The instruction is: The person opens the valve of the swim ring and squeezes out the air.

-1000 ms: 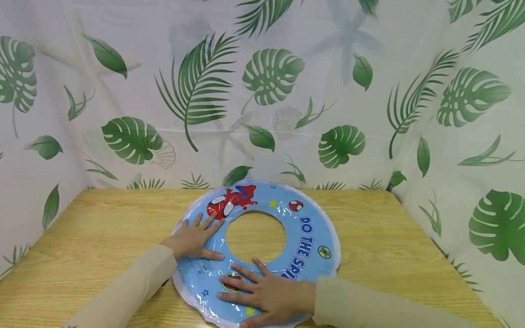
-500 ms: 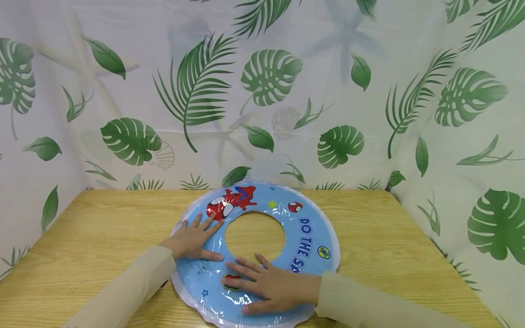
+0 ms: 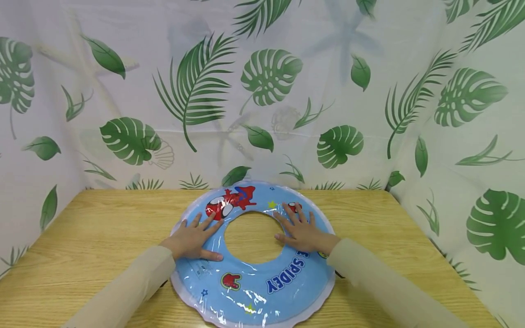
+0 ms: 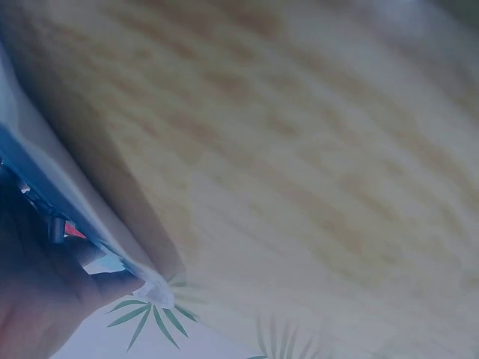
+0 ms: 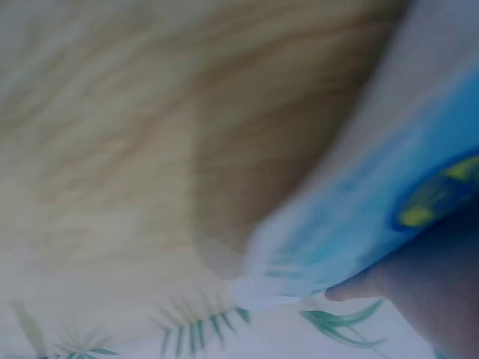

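A blue swim ring (image 3: 246, 300) with a pale rim, red cartoon figures and lettering lies on the wooden table. On its left side rests my left hand (image 3: 192, 240), fingers spread over the print. My right hand (image 3: 305, 233) lies on the ring's right side, its fingers also spread and pointing up and left. Part of the lettering and a yellow badge are covered by that hand and wrist. In the left wrist view the ring's edge (image 4: 82, 191) runs beside the dark left hand (image 4: 45, 277). The right wrist view shows the ring (image 5: 337, 217) with the right hand (image 5: 434, 284) against it.
Bare wood of the table (image 3: 389, 255) extends on both sides of the ring. A white leaf-printed cloth (image 3: 287, 150) hangs behind the table and along both sides.
My right hand has moved from the ring's near side up to its right side, uncovering the near prints and the lower lettering. My left hand has stayed in place.
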Demonstrator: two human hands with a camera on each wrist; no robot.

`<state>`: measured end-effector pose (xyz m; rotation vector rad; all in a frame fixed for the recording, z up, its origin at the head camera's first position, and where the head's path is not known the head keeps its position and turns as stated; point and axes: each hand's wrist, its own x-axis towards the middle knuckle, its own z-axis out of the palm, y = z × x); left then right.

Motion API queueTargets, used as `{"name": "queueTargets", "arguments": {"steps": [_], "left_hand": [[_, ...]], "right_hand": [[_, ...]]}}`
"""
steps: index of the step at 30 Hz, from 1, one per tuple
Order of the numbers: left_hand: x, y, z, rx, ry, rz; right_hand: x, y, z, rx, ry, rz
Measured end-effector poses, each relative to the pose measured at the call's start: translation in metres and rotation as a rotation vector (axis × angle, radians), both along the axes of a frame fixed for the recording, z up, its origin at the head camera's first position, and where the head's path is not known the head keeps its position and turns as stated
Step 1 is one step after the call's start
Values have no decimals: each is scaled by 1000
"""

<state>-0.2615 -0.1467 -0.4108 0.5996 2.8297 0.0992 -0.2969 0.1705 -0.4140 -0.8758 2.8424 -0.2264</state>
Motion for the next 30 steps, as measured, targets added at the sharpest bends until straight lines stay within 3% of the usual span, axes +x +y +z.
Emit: {"name": "queueTargets", "arguments": {"steps": [5, 12, 21, 30], "left_hand": [[0, 0, -1, 7, 3, -2], [-3, 0, -5, 23, 6, 10], [0, -2, 0, 4, 18, -9], [-2, -10, -5, 125, 0, -25]], "right_hand": [[-9, 8, -12, 39, -119, -60], [-14, 9, -24, 56, -143, -92], [-14, 7, -21, 58, -166, -87], [-12, 10, -8, -30, -213, -60]]}}
